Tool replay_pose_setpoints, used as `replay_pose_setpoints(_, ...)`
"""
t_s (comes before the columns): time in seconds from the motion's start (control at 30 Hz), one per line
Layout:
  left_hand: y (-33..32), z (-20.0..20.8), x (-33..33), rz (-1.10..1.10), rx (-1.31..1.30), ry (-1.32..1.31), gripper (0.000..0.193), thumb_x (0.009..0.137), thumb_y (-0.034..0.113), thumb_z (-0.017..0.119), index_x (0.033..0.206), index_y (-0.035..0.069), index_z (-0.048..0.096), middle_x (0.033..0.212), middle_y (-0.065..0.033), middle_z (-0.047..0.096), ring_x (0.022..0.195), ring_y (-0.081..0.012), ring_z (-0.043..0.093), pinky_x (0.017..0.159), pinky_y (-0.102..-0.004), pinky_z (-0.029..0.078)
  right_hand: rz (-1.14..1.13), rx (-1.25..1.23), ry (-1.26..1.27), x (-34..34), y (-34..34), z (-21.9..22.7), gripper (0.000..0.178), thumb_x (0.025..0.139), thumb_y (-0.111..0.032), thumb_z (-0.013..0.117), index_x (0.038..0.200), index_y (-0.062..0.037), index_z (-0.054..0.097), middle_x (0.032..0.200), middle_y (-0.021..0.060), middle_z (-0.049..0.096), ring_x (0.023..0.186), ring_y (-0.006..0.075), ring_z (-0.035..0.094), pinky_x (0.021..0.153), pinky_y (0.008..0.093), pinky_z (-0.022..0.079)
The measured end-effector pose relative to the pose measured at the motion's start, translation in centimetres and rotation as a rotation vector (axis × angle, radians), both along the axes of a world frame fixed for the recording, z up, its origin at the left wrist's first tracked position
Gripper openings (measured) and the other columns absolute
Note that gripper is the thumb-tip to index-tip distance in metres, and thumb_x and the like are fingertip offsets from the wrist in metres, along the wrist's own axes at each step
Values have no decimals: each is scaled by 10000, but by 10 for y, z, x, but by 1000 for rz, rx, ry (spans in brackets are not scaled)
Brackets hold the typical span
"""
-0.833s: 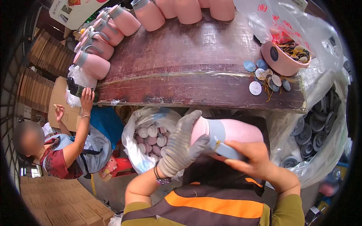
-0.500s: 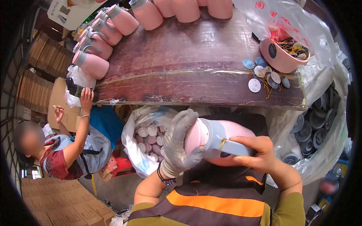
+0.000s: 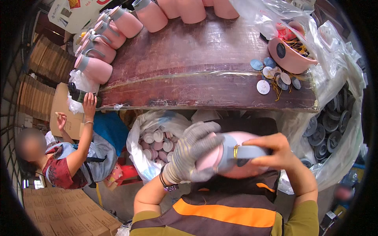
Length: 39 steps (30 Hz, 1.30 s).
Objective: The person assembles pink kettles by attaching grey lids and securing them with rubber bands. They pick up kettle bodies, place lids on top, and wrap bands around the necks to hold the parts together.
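Note:
A pink jug (image 3: pixel 243 172) with a grey collar and a grey handle (image 3: pixel 252 152) lies tilted on its side above my lap. My left hand (image 3: pixel 193 151), in a grey knitted glove, is closed round the pink lid (image 3: pixel 209 158) at the jug's collar end. Bare fingers of my right hand (image 3: pixel 277 151) grip the handle, thumb below and forefinger above. A gold cord (image 3: pixel 236 152) is looped round the handle, and part of a dark tag shows beneath it. The jug's far end is partly hidden behind my right hand.
Several pink jugs (image 3: pixel 94 69) line the brown table's (image 3: pixel 189 59) left and back edges. Round tags (image 3: pixel 263 87) lie by a pink tub (image 3: pixel 291 57) at right. Bags of pink lids (image 3: pixel 158 136) and grey discs (image 3: pixel 330 121) flank me. A co-worker (image 3: pixel 78 157) sits at left.
The jug has turned slightly and shifted a little, with its lid end lower. My left hand's fingers have moved round the lid and spread more; my right hand keeps its hold on the handle.

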<state>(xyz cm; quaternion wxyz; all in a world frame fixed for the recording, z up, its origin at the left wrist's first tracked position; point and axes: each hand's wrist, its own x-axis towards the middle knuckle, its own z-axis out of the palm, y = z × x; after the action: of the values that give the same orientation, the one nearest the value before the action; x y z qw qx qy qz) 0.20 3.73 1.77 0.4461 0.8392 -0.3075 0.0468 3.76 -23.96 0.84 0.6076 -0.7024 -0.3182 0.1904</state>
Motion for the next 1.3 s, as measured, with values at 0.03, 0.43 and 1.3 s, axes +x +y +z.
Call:
replay_pose_setpoints(0.03,6,-2,1,-112,137,-41,632,771,490,618,1233,60,572,1304,-233,483,1253,-419,427,1061,-463,297,-43,49,329,2,0,0,438,705,-161,777,1085,25,666,963,124,712,841,171,690,777,275,523)
replay_pose_setpoints(0.43,-1,-41,-5,464,-305,410,904,793,295,689,1480,2,180,1425,-139,365,1323,-238,341,1090,-341,252,-209,-173,-814,-55,54,-30,496,695,-224,775,1168,-137,650,552,-29,415,420,131,433,394,294,330)
replay_pose_setpoints(1.3,27,-5,8,-17,-549,364,1214,527,630,821,1451,47,290,1532,-163,191,1404,-280,235,1122,-429,217,-200,181,262,-1,13,-23,257,729,-167,769,871,1,638,673,4,599,595,57,531,526,218,406)
